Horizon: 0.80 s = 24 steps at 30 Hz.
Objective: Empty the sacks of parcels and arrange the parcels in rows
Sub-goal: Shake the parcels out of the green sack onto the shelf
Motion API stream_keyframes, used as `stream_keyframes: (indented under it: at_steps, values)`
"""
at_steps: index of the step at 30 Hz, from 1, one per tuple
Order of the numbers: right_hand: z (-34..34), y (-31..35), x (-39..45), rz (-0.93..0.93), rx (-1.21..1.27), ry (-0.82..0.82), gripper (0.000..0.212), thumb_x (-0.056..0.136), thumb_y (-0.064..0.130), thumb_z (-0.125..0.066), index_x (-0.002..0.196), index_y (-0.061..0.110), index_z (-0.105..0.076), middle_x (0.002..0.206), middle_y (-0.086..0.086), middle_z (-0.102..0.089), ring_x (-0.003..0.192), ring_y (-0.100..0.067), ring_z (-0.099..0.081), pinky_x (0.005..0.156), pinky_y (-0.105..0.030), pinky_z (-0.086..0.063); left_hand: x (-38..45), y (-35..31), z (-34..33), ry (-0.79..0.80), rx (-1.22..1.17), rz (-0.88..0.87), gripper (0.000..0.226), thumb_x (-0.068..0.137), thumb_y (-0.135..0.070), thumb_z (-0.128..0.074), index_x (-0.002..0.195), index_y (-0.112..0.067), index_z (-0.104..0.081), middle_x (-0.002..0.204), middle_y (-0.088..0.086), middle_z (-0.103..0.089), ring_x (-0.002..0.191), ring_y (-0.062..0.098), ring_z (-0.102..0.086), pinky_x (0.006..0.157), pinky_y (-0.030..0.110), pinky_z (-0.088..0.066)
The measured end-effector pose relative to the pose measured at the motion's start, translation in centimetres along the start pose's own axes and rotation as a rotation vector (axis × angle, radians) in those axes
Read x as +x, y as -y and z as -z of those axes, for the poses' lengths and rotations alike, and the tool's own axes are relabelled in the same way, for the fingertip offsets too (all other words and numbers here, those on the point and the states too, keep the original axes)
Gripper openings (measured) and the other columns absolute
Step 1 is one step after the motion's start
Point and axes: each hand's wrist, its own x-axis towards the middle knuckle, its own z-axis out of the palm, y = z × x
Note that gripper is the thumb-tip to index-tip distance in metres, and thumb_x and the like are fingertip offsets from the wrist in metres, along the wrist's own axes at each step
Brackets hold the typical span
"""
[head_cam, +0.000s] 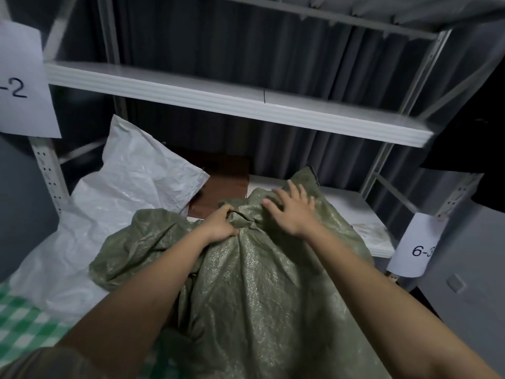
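Head view. A green woven sack (246, 283) lies across the lower shelf (363, 214) of a metal rack, its bunched neck raised in the centre of the frame. The left hand (221, 224) grips the gathered fabric at the neck, fingers curled into the folds. The right hand (289, 212) rests on top of the sack just beside it, fingers spread and nearly straight, holding nothing. A white sack (131, 187) lies to the left, touching the green one. No parcels visible. Paper labels (418, 244) hang from the uprights. The upper shelf (218, 91) sits above.
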Motion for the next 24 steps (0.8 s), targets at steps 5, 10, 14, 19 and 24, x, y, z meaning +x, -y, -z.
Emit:
stream_keyframes:
  at_steps: [5, 10, 14, 19, 24]
  values:
    - [-1.8, 5.9, 1.5, 0.149, -0.105, 0.193, 0.053, 0.095, 0.048, -0.047, 0.145, 0.032, -0.039, 0.162, -0.003, -0.013, 0.149, -0.029, 0.001, 0.118, -0.055, 0.002, 0.0, 2.2, 2.9, 0.138, -0.072, -0.048, 0.065, 0.083, -0.033, -0.073, 0.138, -0.020, -0.041, 0.126, 0.005, -0.054, 0.115, 0.016, -0.053, 0.099, 0.028, -0.041]
    - [-3.1, 11.1, 3.6, 0.065, -0.139, 0.269, 0.051, 0.088, 0.028, -0.049, 0.139, 0.029, -0.047, 0.149, -0.008, -0.038, 0.141, -0.035, -0.026, 0.115, -0.058, -0.015, 0.9, 5.8, 8.9, -0.068, -0.147, -0.055, 0.053, 0.084, -0.031, -0.073, 0.129, -0.015, -0.052, 0.117, 0.002, -0.054, 0.110, 0.017, -0.055, 0.093, 0.026, -0.041]
    - [-5.7, 16.7, 6.4, -0.013, -0.080, 0.321, 0.040, 0.089, 0.031, -0.047, 0.127, 0.019, -0.056, 0.139, -0.011, -0.051, 0.129, -0.035, -0.043, 0.110, -0.049, -0.032, 2.7, 11.3, 15.1, -0.334, -0.034, -0.021, 0.036, 0.088, -0.020, -0.067, 0.121, -0.009, -0.058, 0.126, 0.008, -0.056, 0.120, 0.024, -0.052, 0.095, 0.028, -0.039]
    - [-9.9, 22.1, 10.6, -0.061, 0.235, 0.341, 0.051, 0.094, 0.032, -0.052, 0.140, 0.010, -0.047, 0.145, -0.010, -0.047, 0.129, -0.028, -0.047, 0.106, -0.034, -0.040, 5.4, 16.7, 21.3, -0.427, 0.124, 0.056, 0.046, 0.088, -0.027, -0.065, 0.130, -0.014, -0.051, 0.135, 0.014, -0.050, 0.128, 0.032, -0.042, 0.105, 0.036, -0.030]
    - [-14.3, 25.8, 14.8, -0.250, 0.550, 0.378, 0.106, 0.083, 0.053, -0.068, 0.154, 0.008, -0.004, 0.160, -0.013, -0.016, 0.144, -0.034, -0.024, 0.115, -0.043, -0.030, 7.8, 20.3, 25.0, -0.348, 0.243, 0.174, 0.097, 0.082, -0.046, -0.070, 0.153, -0.021, -0.009, 0.159, 0.013, -0.003, 0.146, 0.035, -0.003, 0.116, 0.047, -0.012]
